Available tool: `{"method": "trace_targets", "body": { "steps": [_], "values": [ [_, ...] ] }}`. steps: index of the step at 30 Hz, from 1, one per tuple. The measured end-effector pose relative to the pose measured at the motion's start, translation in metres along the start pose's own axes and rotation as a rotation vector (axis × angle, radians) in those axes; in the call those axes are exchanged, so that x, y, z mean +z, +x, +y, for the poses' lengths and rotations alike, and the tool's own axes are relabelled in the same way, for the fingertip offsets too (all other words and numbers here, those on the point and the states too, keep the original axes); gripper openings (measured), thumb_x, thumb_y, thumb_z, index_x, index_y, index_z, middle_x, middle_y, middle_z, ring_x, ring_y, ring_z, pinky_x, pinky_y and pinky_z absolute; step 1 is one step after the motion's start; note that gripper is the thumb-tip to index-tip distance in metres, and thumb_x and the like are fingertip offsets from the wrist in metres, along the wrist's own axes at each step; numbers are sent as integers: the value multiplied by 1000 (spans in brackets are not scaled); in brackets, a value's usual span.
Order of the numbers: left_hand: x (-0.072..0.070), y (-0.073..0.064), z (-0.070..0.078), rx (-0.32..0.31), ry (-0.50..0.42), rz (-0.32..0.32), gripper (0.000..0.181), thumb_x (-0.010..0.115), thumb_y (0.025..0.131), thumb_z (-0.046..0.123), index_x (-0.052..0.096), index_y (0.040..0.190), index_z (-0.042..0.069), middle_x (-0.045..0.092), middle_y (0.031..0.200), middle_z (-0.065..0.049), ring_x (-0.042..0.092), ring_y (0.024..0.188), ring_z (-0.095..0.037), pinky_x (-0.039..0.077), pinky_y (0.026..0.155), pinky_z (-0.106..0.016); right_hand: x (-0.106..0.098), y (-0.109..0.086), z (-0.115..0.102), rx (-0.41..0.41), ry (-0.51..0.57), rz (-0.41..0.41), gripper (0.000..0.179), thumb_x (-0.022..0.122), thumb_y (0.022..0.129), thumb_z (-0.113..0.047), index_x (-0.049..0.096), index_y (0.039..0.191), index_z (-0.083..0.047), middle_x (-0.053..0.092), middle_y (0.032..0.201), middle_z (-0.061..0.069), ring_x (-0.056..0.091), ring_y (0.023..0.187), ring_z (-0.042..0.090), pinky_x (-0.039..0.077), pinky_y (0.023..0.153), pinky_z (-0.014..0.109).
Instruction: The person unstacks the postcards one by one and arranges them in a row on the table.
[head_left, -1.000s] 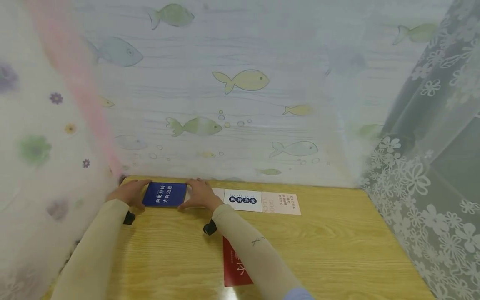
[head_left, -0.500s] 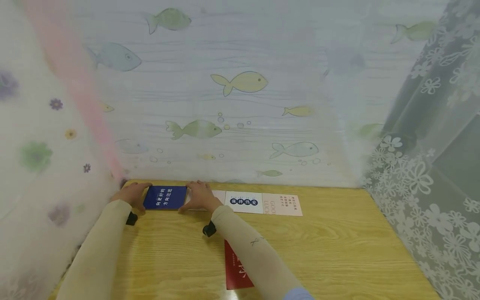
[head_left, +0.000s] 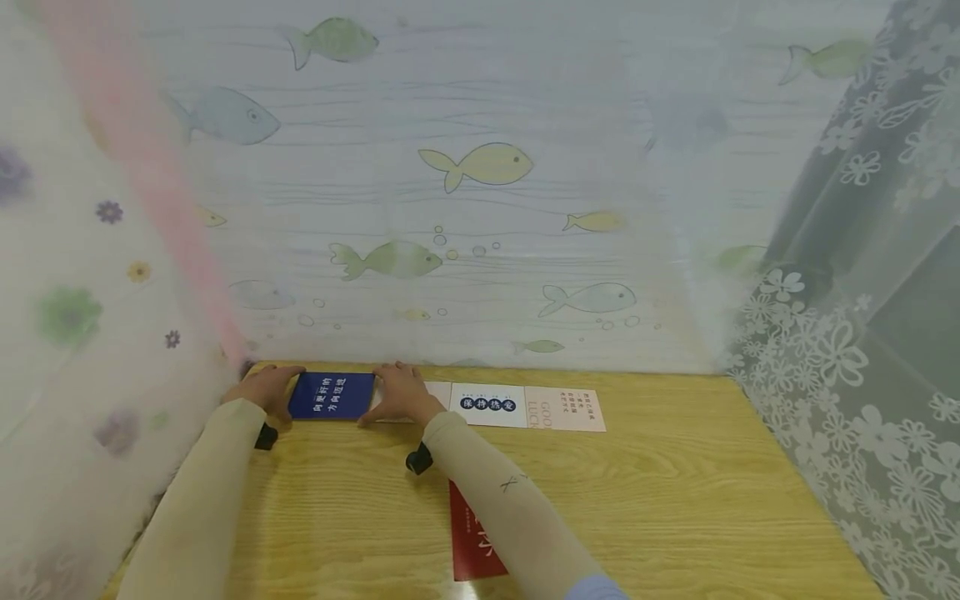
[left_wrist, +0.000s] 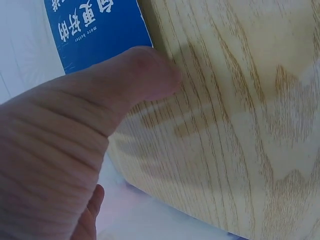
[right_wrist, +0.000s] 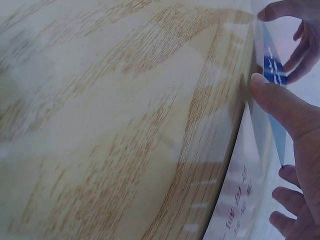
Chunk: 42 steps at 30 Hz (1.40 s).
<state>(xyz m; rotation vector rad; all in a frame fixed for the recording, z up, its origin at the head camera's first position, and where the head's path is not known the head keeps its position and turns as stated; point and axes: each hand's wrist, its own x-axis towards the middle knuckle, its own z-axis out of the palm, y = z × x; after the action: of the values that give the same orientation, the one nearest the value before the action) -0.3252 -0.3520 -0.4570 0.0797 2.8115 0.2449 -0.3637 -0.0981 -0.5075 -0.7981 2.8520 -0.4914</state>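
A blue card (head_left: pixel 332 396) with white lettering lies at the table's back left, between the two hands. My left hand (head_left: pixel 262 390) holds its left end, with the thumb at the front corner in the left wrist view; its other fingertips are mostly hidden there. At the right end my right hand (head_left: pixel 401 393) has its thumb at the near edge and a fingertip at the far corner, as the right wrist view shows. Partly under the right hand, a row of pale cards begins, with a white card (head_left: pixel 487 405) and a pink card (head_left: pixel 565 409) to its right.
A red card (head_left: pixel 474 546) lies nearer on the wooden table (head_left: pixel 675 500), partly covered by the right forearm. Fish-patterned fabric (head_left: pixel 480 275) hangs along the back edge. Flowered sheer fabric (head_left: pixel 847 433) drapes on the right, and more cloth (head_left: pixel 67 375) on the left.
The whole head view has shifted slightly downward in the frame, then settled. Both hands stay at the ends of the blue card, which has hardly moved.
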Motion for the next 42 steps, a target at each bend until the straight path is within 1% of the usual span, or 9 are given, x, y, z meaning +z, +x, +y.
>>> {"method": "trace_targets", "body": {
  "steps": [4, 9, 14, 20, 26, 31, 36, 40, 42],
  "values": [
    [-1, 0, 0, -8, -7, -3, 110, 96, 65, 21, 36, 155, 5, 29, 152, -42, 34, 134, -64, 48, 90, -75, 0, 0, 0, -1, 1, 5, 102, 85, 71, -63, 45, 154, -18, 42, 160, -1, 29, 153, 27, 22, 127, 50],
    [0, 4, -1, -20, -10, 8, 110, 97, 64, 21, 37, 155, 6, 35, 151, -40, 36, 134, -62, 46, 93, -75, 1, 0, 1, -10, -15, 8, 101, 84, 72, -63, 45, 154, -19, 43, 159, -2, 30, 153, 27, 22, 127, 49],
    [3, 9, -1, -13, 2, 21, 110, 98, 62, 20, 39, 153, 4, 40, 149, -38, 41, 132, -59, 45, 97, -73, 1, 1, 3, -6, -13, 2, 101, 83, 73, -63, 44, 155, -19, 43, 160, -2, 29, 153, 26, 22, 127, 48],
    [4, 9, 1, -26, 9, 16, 109, 97, 62, 19, 39, 154, 4, 43, 148, -36, 44, 130, -60, 47, 95, -72, 4, 1, 5, 1, -2, -9, 102, 83, 74, -64, 42, 156, -19, 41, 161, -3, 28, 153, 25, 20, 127, 45],
    [8, 13, -4, -11, -5, 6, 109, 96, 63, 15, 38, 154, 3, 45, 148, -34, 45, 130, -60, 49, 94, -71, 8, 2, 8, 6, 9, -7, 103, 82, 74, -64, 41, 156, -19, 40, 161, -4, 28, 153, 23, 20, 128, 44],
    [11, 13, -9, 7, -46, 0, 107, 93, 64, 13, 37, 155, 2, 44, 150, -34, 44, 132, -59, 49, 95, -70, 10, 1, 10, 4, 14, -7, 107, 81, 74, -66, 36, 159, -20, 38, 163, -4, 27, 154, 21, 18, 128, 44],
    [9, 2, -5, 85, -49, -7, 97, 86, 74, 18, 36, 154, -2, 44, 149, -35, 44, 132, -58, 44, 100, -71, 4, -8, 13, -54, 49, 15, 105, 81, 76, -63, 36, 159, -18, 38, 163, -4, 27, 154, 25, 19, 128, 43],
    [9, -11, 5, 161, -47, 63, 89, 83, 78, 24, 40, 151, -4, 46, 146, -37, 43, 132, -59, 41, 104, -71, -7, -22, 22, -140, 124, 28, 102, 81, 80, -57, 33, 160, -17, 36, 164, -2, 24, 155, 29, 22, 127, 44],
    [15, -16, 10, 208, -67, 117, 86, 82, 79, 24, 42, 151, -3, 45, 146, -37, 41, 133, -60, 39, 105, -71, -13, -34, 29, -182, 184, 26, 100, 81, 82, -53, 31, 161, -17, 34, 165, 0, 22, 156, 30, 24, 126, 47]
  ]
}}
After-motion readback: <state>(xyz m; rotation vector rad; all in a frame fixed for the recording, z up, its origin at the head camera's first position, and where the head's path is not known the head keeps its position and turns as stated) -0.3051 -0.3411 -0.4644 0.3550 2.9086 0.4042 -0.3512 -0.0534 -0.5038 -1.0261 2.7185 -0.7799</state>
